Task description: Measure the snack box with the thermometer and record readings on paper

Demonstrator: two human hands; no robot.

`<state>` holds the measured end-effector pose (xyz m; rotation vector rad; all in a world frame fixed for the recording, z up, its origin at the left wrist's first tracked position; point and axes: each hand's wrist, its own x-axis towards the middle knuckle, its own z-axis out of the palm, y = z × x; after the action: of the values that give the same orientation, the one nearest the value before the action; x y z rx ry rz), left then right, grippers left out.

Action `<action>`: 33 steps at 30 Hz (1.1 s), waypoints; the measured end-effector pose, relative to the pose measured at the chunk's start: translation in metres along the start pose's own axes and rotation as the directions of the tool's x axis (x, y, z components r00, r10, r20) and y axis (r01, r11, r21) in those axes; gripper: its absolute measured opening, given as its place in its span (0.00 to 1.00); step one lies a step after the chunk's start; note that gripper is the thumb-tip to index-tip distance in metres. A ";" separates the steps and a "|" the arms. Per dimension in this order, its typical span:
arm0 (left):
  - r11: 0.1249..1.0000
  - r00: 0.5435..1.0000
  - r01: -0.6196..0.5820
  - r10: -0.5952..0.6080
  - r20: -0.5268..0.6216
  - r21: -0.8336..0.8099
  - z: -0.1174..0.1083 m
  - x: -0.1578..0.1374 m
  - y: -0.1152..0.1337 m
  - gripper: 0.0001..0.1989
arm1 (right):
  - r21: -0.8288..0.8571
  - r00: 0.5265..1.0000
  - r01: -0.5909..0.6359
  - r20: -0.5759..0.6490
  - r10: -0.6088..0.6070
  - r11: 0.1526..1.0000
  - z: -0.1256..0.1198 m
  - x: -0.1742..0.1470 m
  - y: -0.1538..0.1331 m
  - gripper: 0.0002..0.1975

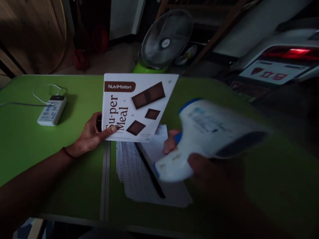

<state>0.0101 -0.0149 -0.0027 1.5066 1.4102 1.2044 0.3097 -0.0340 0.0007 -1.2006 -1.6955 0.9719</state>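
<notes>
A white box (119,114) printed "NutriMotion Su-per Meal" with brown bar pictures stands tilted above the table. My left hand (93,132) grips its lower left edge, thumb across the front. On the right, my right hand (199,166) is wrapped round the handle of a white and blue barcode scanner (206,126), blurred by motion. A finger shows near the blue trigger. Beneath them lie printed and written paper sheets (134,186), with a black pen (152,172) resting across them. The box covers the top of the sheets.
On the left of the green table (82,179) sits a white power bank (53,111) with a cable plugged in. Behind the table stand a fan (166,39) with a green base and, at right, a vehicle's rear (281,66) with a lit red lamp.
</notes>
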 end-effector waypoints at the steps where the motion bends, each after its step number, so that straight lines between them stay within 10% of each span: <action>1: 1.000 1.000 0.009 -0.009 -0.005 0.008 0.000 0.000 0.000 0.36 | 0.135 0.998 0.006 0.058 -0.014 0.991 0.010 -0.006 -0.001 0.16; 8: 1.000 1.000 -0.015 0.016 0.026 -0.028 -0.001 0.002 0.002 0.35 | 0.278 0.981 -0.141 0.172 0.095 0.950 0.052 -0.006 -0.012 0.09; 16: 0.989 0.975 0.010 0.022 0.220 -0.145 -0.002 0.004 0.010 0.33 | 0.208 0.974 -0.134 0.207 0.091 0.969 0.057 -0.003 -0.015 0.10; 33: 0.989 0.978 -0.029 0.058 0.203 -0.143 -0.001 0.004 0.010 0.30 | 0.312 0.964 -0.160 0.252 0.081 0.937 0.058 -0.001 -0.009 0.13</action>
<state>0.0118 -0.0127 0.0074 1.5233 1.1386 1.1132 0.2534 -0.0446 -0.0128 -1.0047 -1.5666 1.4611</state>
